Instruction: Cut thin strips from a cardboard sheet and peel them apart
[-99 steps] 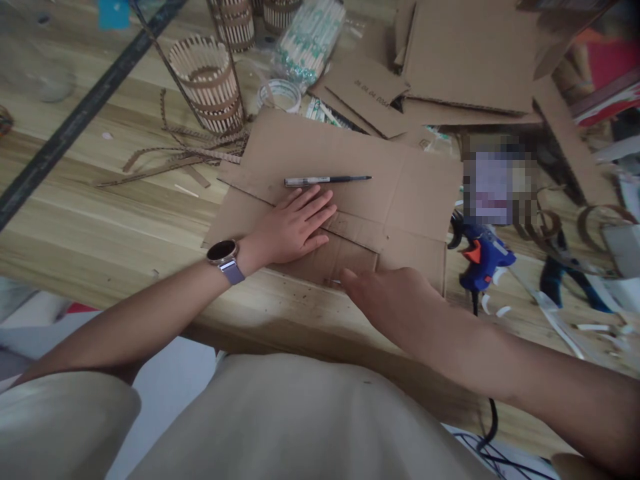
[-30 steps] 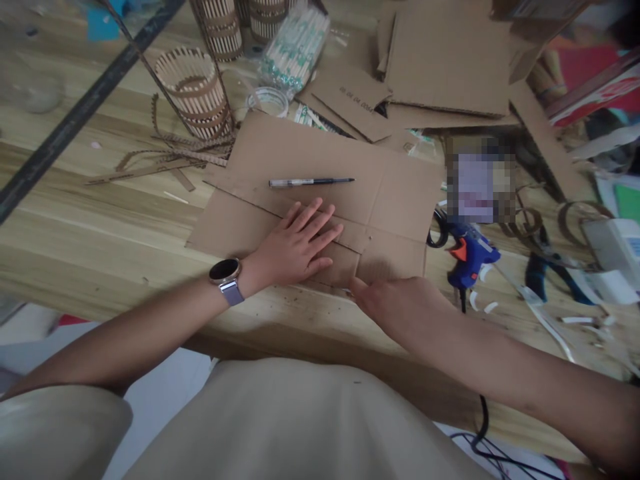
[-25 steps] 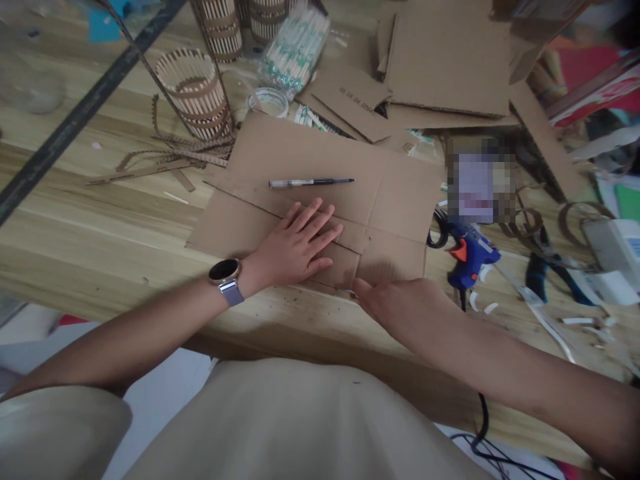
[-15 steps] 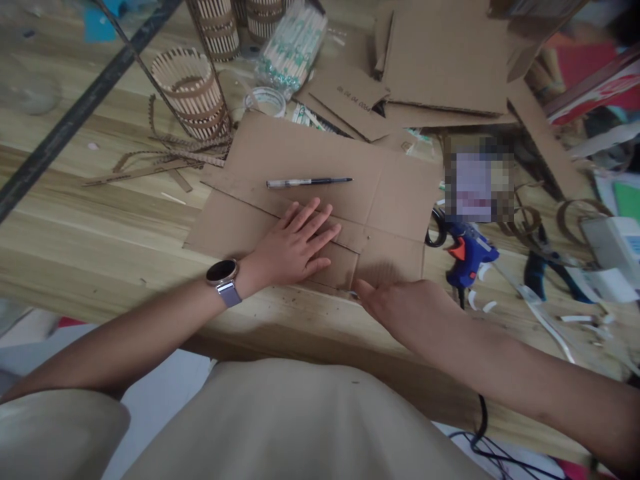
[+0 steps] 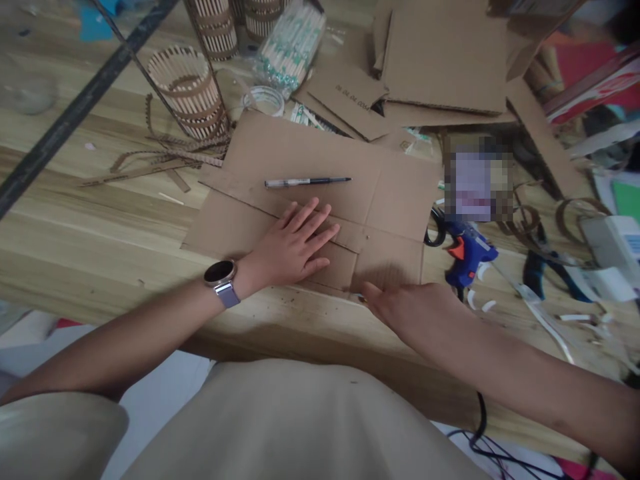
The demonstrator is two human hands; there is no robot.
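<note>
A flat sheet of brown cardboard (image 5: 400, 193) with creases and a long slit lies on the table in front of me. My left hand (image 5: 295, 247) rests flat on it, palm down, fingers spread. On the sheet beyond those fingers lies a black and clear pen (image 5: 307, 182). My right hand (image 5: 397, 303) is closed at the sheet's near edge. A small shiny tip shows by its thumb; the rest of what it holds is hidden under the hand.
To the right lie a blue glue gun (image 5: 467, 257) and dark-handled pliers (image 5: 550, 270). Behind the sheet are a stick-and-cardboard basket (image 5: 190, 93), a tape roll (image 5: 263, 101), a bag of wrapped sticks (image 5: 290, 50) and more cardboard (image 5: 447, 57). Cardboard strips (image 5: 165, 157) lie left.
My right hand has shifted slightly to the right along the cardboard's near edge. The left hand stays in place on the sheet.
</note>
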